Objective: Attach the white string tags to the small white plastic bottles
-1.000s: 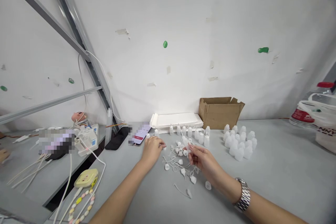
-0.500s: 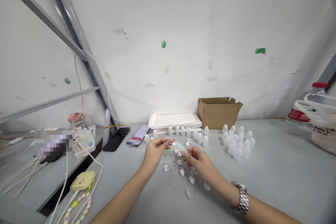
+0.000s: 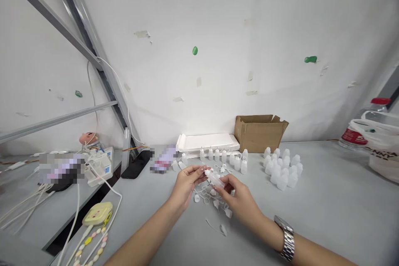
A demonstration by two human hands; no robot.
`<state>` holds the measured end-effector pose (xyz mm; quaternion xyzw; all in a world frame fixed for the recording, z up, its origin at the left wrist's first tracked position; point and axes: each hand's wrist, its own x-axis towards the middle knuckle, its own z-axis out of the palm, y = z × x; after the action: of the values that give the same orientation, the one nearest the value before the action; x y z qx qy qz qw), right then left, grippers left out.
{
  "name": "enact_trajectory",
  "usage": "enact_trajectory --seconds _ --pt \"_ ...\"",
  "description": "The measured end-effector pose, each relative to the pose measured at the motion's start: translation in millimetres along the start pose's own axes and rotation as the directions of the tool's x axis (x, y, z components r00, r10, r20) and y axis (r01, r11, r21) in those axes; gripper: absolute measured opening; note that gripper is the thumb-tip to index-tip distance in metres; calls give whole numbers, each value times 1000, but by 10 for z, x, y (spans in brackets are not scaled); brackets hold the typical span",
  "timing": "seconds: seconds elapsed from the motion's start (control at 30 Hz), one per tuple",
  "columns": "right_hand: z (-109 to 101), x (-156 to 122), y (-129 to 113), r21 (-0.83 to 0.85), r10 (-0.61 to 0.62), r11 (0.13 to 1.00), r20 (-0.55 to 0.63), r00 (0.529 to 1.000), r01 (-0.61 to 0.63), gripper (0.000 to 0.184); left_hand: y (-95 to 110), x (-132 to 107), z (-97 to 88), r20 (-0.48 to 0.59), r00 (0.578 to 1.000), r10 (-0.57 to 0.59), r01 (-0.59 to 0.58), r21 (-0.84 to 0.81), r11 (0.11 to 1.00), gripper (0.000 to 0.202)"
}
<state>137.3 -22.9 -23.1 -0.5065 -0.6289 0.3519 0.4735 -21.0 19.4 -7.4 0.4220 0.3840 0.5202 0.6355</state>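
Observation:
My right hand (image 3: 237, 197) grips a small translucent plastic bottle (image 3: 215, 178), tilted with its neck toward the left. My left hand (image 3: 186, 182) pinches a small white cap or nozzle (image 3: 206, 169) right at the bottle's neck. Both hands hover just above a scatter of white caps and tethered plugs (image 3: 215, 203) on the grey table (image 3: 327, 216). A row of capped small bottles (image 3: 222, 156) stands behind the hands. A cluster of uncapped bottles (image 3: 283, 168) sits to the right.
A cardboard box (image 3: 260, 132) and a white foam tray (image 3: 207, 142) stand against the wall. A phone (image 3: 162, 161) lies left of the bottles. Cables, a yellow power strip (image 3: 97, 213) and a bead string lie at the left. A plastic bag (image 3: 378, 141) sits far right.
My left hand lifted from the table near the phone with a small white piece and came to the bottle held in my right hand; both hands now meet above the caps.

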Motion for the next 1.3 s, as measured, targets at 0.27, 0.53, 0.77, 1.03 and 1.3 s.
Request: enact_trajectory --seconds 0.27,0.53,0.77,1.03,1.3 --pt "-24 -28 68 -248 -258 938 -32 965 243 11 6 -23 31 -44 995 -89 85 -88 993 26" --pt "-33 -26 82 -623 -525 642 67 849 446 14 -14 -51 33 -12 980 -196 196 -2 981 27" --pt "-18 8 117 -712 -689 482 53 723 511 15 -41 -56 41 24 980 -200 200 -45 979 24" --pt "-27 8 79 -780 -756 340 106 646 525 18 -13 -57 58 62 985 -163 166 -46 985 22" --pt "15 -15 47 -211 -165 965 -40 985 153 21 -130 -34 72 137 988 -65 69 -22 997 32"
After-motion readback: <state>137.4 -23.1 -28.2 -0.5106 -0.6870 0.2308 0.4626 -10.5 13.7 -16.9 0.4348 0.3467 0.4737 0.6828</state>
